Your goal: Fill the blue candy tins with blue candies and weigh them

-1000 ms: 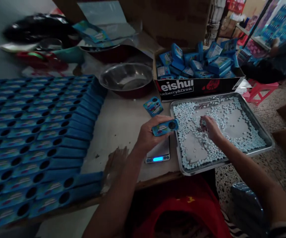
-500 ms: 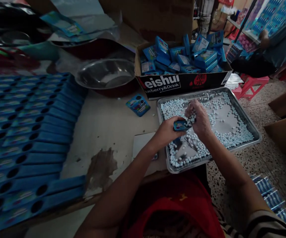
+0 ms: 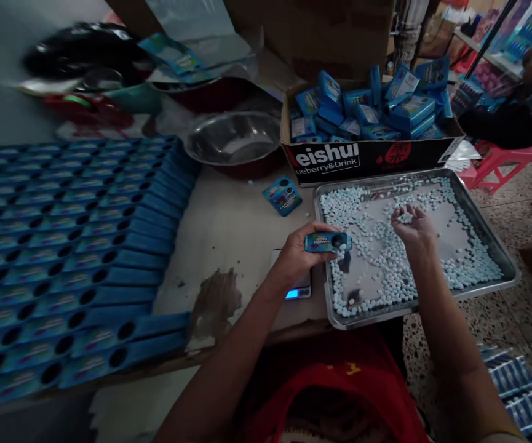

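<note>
My left hand is closed round a small blue candy box with a round dark hole at one end and white candies at that end. It holds the box over the left edge of a metal tray. Cupped palm-up above the middle of the tray, my right hand carries some small white candies on its curled fingers. Many more pale candies lie spread across the tray. Below my left hand is a small scale with a lit blue display, partly hidden by the wrist.
Rows of blue boxes fill the table's left side. A flat blue packet lies near the tray. Behind stand a metal bowl and a black carton of blue boxes. Another person is at the far right, by a pink stool.
My right hand has moved right, away from the box mouth, and turned palm up with candies. The box now lies more level in my left hand. The view has swung left, and the scale display shows.
</note>
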Demonstrator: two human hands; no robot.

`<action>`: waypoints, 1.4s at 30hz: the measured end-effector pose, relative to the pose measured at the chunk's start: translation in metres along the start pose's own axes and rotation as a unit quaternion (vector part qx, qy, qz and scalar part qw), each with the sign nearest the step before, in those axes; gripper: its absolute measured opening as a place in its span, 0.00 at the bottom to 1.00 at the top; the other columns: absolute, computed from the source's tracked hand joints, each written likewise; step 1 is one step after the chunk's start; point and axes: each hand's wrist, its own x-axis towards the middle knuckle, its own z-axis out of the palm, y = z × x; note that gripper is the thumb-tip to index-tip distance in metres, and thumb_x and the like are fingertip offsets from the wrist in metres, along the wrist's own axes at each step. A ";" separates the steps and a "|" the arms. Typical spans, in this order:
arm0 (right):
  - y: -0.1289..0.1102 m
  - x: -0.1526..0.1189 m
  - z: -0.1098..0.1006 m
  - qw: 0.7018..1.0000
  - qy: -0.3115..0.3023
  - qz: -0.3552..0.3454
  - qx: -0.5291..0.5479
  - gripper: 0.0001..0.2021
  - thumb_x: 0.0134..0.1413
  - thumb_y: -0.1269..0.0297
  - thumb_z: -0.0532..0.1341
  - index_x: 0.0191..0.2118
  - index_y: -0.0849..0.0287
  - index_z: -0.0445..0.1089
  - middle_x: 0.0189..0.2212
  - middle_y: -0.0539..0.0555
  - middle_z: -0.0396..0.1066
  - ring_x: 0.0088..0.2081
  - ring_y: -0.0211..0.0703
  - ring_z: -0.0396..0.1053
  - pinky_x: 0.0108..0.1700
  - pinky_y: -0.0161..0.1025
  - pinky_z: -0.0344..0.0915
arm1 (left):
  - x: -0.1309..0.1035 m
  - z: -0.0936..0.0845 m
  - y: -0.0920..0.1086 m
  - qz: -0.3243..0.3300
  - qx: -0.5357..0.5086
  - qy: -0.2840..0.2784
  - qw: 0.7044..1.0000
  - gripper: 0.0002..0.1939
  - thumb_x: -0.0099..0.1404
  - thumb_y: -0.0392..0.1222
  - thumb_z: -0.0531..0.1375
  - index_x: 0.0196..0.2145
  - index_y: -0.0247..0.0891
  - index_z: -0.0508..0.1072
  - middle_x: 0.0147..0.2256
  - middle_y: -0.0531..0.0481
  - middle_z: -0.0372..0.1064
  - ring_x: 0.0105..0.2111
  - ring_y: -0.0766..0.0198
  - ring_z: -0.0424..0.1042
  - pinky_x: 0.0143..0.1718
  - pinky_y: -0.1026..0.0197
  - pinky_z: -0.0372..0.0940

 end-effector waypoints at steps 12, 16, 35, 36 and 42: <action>0.010 0.010 -0.008 0.979 -0.117 0.099 -0.136 0.07 0.61 0.73 0.66 0.37 0.56 0.68 0.23 0.42 0.64 0.19 0.29 0.59 0.18 0.24 0.54 | -0.052 -0.093 -0.024 -0.075 0.036 0.053 0.995 0.31 0.46 0.46 0.82 0.46 0.40 0.79 0.41 0.48 0.83 0.41 0.54 0.83 0.46 0.56 0.78; 0.014 0.014 -0.004 0.980 -0.086 0.068 -0.166 0.07 0.60 0.71 0.67 0.34 0.56 0.69 0.24 0.44 0.64 0.20 0.30 0.62 0.19 0.24 0.57 | -0.051 -0.101 -0.026 -0.028 0.044 -0.001 0.999 0.41 0.47 0.49 0.83 0.58 0.41 0.79 0.57 0.39 0.82 0.57 0.46 0.82 0.62 0.46 0.76; 0.070 -0.071 0.057 0.901 -0.206 0.097 -0.370 0.05 0.61 0.68 0.68 0.35 0.55 0.73 0.25 0.46 0.67 0.23 0.31 0.58 0.21 0.26 0.54 | -0.055 -0.092 0.022 0.171 0.133 0.172 0.961 0.15 0.67 0.50 0.74 0.45 0.41 0.81 0.47 0.48 0.83 0.51 0.55 0.80 0.61 0.49 0.72; 0.071 -0.074 0.059 0.896 -0.204 0.098 -0.382 0.05 0.61 0.68 0.69 0.35 0.55 0.73 0.24 0.45 0.66 0.22 0.30 0.56 0.20 0.25 0.51 | -0.053 -0.088 0.024 0.177 0.160 0.156 0.959 0.13 0.66 0.47 0.75 0.44 0.40 0.81 0.47 0.47 0.83 0.51 0.54 0.80 0.61 0.50 0.71; 0.073 -0.081 0.050 0.879 -0.222 0.087 -0.413 0.06 0.56 0.67 0.71 0.36 0.56 0.74 0.24 0.45 0.65 0.21 0.30 0.55 0.20 0.27 0.52 | -0.039 -0.073 0.028 0.162 0.270 0.112 0.942 0.15 0.63 0.43 0.78 0.44 0.40 0.81 0.49 0.47 0.81 0.53 0.51 0.78 0.60 0.51 0.69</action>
